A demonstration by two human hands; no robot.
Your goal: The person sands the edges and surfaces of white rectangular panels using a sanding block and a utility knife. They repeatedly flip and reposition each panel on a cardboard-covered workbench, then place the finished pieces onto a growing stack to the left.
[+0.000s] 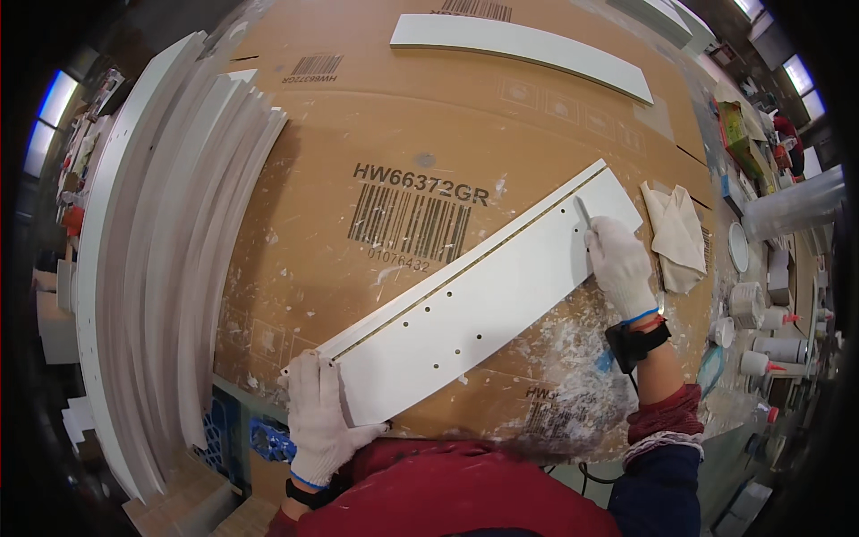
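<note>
A white board [501, 295] with a long groove near its far edge and several small drilled holes lies slantwise in front of me. My left hand [320, 416], in a white glove, grips the board's near left end, with fingers over the corner and the thumb along the near edge. At the other end my right hand [619, 264], also gloved, closes around a thin grey blade-like tool [582, 212]. The tool's tip is at the board's face, close to the holes; its handle is hidden in my fist.
Brown cardboard [304, 224] with white smears covers the table. On the left stands a row of white boards [170, 233]. Another white board [528, 52] lies at the far side. A folded cream cloth [676, 237] is beside my right hand, with bottles [756, 362] and tubs [745, 300] further right.
</note>
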